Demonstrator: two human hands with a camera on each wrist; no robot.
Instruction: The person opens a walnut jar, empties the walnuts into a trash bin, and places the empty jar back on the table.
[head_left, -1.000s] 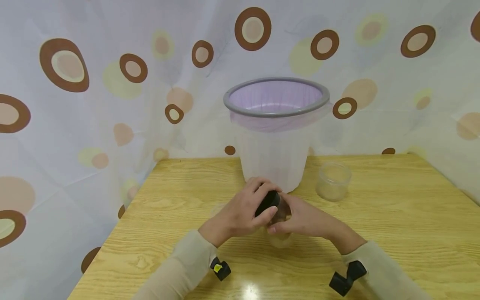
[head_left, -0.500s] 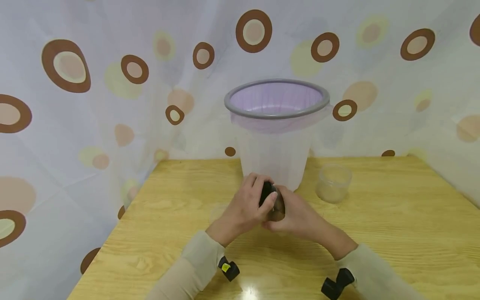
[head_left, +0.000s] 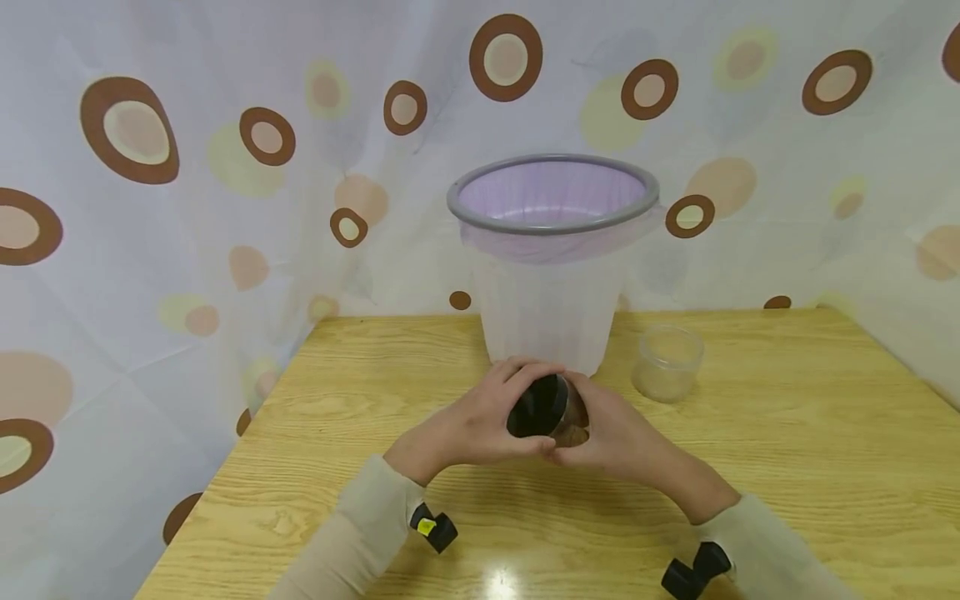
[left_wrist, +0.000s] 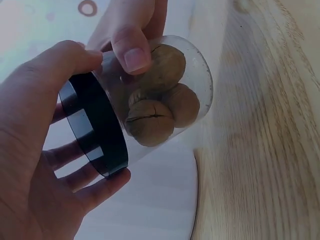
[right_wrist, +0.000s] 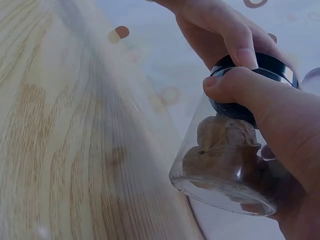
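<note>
A clear jar (left_wrist: 137,155) with a black screw lid (head_left: 537,407) is held tilted between both hands, above the wooden table and in front of the bin. Inside it lie several walnuts (left_wrist: 150,122), one with a cracked-looking seam. My left hand (head_left: 472,421) grips the lid, its thumb on one side and fingertips spread round the other. The glass body is gripped by my right hand (head_left: 618,429), whose thumb shows over the glass in the left wrist view. In the right wrist view the lid (right_wrist: 277,67) sits on the jar's mouth.
A translucent waste bin (head_left: 547,308) with a grey rim and a purple liner stands behind the hands. To its right is a clear round container (head_left: 667,367) on the wooden table (head_left: 787,450). A patterned cloth (head_left: 300,242) hangs behind.
My left hand has shifted its grip, with the thumb moving from across the lid down to its lower edge. More of the lid's top now shows. My right hand stays round the jar.
</note>
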